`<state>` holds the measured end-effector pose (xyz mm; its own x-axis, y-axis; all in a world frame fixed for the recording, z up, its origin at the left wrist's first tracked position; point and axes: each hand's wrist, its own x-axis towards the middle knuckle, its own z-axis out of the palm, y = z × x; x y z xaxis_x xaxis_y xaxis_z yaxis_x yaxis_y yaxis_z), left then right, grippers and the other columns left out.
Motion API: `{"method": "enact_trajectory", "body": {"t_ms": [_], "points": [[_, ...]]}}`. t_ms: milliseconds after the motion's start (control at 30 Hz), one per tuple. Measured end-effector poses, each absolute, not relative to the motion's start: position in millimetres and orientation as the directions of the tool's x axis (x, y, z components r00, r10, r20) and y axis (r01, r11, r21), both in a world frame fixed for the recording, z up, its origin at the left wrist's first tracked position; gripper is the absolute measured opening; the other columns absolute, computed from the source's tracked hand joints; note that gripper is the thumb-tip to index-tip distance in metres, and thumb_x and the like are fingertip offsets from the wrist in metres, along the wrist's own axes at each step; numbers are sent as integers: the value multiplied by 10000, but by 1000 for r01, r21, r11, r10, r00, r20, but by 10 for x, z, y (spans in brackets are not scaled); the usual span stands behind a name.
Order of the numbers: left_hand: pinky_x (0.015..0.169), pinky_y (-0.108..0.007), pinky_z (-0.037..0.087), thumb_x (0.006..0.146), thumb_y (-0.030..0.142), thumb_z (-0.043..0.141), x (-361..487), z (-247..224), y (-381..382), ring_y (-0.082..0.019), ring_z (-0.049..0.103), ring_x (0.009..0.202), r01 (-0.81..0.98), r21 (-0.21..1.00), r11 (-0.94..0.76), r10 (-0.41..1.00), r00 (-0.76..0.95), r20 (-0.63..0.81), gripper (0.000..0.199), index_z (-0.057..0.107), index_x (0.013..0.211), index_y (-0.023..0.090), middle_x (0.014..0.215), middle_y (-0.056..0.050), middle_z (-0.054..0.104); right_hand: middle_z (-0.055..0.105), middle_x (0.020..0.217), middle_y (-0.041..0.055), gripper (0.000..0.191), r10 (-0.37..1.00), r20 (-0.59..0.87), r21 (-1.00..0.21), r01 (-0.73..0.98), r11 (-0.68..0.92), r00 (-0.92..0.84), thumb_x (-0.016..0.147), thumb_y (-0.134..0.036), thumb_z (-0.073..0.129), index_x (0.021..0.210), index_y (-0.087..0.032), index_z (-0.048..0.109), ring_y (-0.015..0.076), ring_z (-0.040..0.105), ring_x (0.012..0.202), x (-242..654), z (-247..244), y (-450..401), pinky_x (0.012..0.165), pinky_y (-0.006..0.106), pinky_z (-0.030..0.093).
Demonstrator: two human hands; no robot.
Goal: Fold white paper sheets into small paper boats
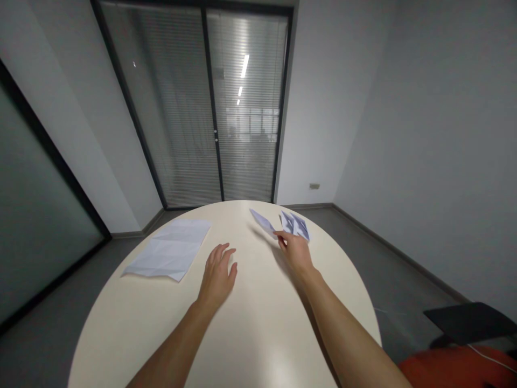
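Between the thumb and fingers of my right hand point(295, 250) is the near end of a folded piece of paper point(262, 221), a pale, pointed shape held a little above the table. Just beyond that hand lies another folded paper point(294, 224) with dark printed patches, partly hidden by my hand. My left hand point(218, 271) is over the middle of the table with its fingers apart and nothing in it. To its left a creased white sheet point(167, 248) lies spread out, its front edge slightly raised.
The round cream table point(250, 323) fills the middle. Behind it stands a dark-framed glass door point(181, 118) with blinds. At the lower right are a red seat point(456, 369) and a black flat panel point(470, 321) with a white cable point(490, 355).
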<state>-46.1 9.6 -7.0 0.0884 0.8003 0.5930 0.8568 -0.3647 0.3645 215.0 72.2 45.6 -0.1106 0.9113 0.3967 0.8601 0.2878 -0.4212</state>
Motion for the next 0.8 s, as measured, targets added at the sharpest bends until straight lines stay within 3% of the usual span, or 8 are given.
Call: {"method": "enact_trajectory", "body": {"t_ms": [200,400,633,800], "points": [[1183,-544,403,926,187,540,-437,-159,91,-299,472,1368,818,409,-405,837,152,525,318,634,1229,207,1386,-114,600,749,1181,95,472,914,400,-285,938,197,-70,950,-77,470,1354,-238,654,253,653,1055,2113,470,752,906,358,498],[1172,-541,415,909,177,565,-417,-196,93,-285,504,1345,798,426,-427,849,190,494,310,646,1205,221,1346,-101,633,684,1275,174,424,912,384,-131,968,212,-147,972,-62,378,1191,-173,723,331,575,1129,1975,413,808,940,451,463],[1176,-528,413,929,197,556,-404,-209,86,-284,508,1341,793,429,-433,857,214,470,313,640,1229,221,1332,-96,647,631,1288,196,466,945,308,-139,978,155,-106,941,-14,351,1251,-141,677,301,584,1160,1919,301,838,924,375,492],[1180,-507,414,934,191,547,-397,-225,88,-279,506,1339,790,434,-433,857,211,470,312,633,1233,208,1329,-93,644,540,1379,207,480,969,247,-255,963,90,-25,950,-3,344,1314,-140,626,295,584,1197,1910,274,836,933,337,491]]}}
